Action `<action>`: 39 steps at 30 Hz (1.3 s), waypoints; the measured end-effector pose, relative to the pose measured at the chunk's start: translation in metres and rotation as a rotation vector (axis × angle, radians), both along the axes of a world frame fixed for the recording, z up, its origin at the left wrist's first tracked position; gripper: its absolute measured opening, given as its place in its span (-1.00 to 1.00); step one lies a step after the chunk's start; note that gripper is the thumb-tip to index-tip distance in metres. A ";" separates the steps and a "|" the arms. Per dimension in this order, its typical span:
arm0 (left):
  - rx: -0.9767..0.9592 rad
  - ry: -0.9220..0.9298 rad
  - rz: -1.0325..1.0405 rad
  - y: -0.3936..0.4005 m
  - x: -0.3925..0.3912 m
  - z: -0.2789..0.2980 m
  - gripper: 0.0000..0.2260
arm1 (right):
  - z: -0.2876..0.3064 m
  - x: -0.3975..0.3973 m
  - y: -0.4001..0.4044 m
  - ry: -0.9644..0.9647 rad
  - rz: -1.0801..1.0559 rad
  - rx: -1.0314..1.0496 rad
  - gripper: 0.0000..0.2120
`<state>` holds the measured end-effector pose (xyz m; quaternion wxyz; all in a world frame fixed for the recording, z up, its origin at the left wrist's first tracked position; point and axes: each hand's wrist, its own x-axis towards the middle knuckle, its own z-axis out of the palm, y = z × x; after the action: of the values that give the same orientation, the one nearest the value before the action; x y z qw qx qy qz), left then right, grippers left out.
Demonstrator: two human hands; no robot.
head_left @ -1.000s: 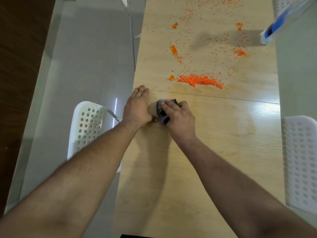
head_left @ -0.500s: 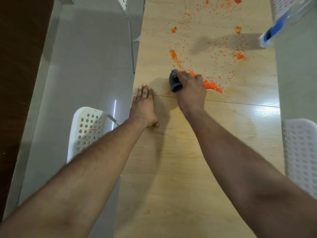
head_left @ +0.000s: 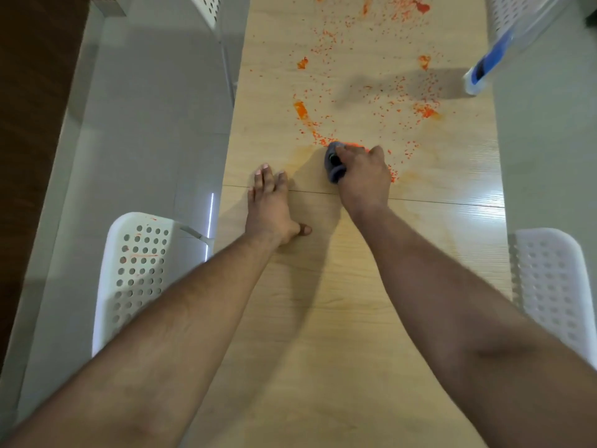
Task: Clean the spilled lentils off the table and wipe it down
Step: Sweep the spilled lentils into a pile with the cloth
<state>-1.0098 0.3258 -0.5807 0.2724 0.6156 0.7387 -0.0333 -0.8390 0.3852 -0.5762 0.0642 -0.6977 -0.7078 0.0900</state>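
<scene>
Our left hand [head_left: 269,210] lies flat on the bench [head_left: 323,367], fingers straight; our right hand [head_left: 363,179], just beyond it, grips the cloth [head_left: 332,163], arm outstretched.

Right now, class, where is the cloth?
In the head view, the grey cloth is bunched in the right hand on the table, at the near edge of the spilled lentils, right of the flat left hand.

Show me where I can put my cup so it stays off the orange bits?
The near half of the table is bare wood: between the two forearms, and to the right of the right hand toward the white chair. Beyond the cloth it is crowded with lentils.
</scene>
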 end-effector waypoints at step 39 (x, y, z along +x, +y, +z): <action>0.019 0.098 0.117 0.052 0.161 -0.011 0.15 | -0.026 0.179 -0.008 0.086 0.241 0.144 -0.51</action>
<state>-0.8491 0.3775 -0.5920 0.2316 0.5717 0.7861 -0.0404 -0.6600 0.3777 -0.6022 0.1331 -0.5969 -0.7875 0.0760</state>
